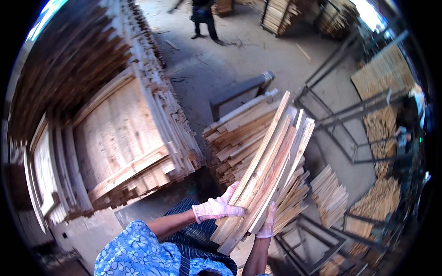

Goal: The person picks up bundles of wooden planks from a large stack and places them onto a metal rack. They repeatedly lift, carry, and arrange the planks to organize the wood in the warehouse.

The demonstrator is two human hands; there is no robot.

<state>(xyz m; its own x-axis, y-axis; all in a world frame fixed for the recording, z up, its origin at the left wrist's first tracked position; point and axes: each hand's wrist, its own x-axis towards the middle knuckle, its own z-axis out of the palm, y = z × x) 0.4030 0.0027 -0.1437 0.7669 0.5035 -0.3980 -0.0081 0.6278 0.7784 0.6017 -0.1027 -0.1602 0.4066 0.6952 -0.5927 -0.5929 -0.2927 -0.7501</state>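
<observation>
Between my two gloved hands is a bundle of wooden slats, tilted with its far end up and to the right. My left hand, in a pale pink knit glove, grips the bundle's left side near its lower end, thumb along the wood. On the opposite side, my right hand in a matching glove presses against the slats; its fingers are partly hidden behind them. Just beyond and under the bundle lies a stack of similar slats.
At left stands a large pile of boards with a wooden panel on it. A grey metal frame is beyond the slat stack. Dark metal racks and more wood stacks fill the right. A person stands far off.
</observation>
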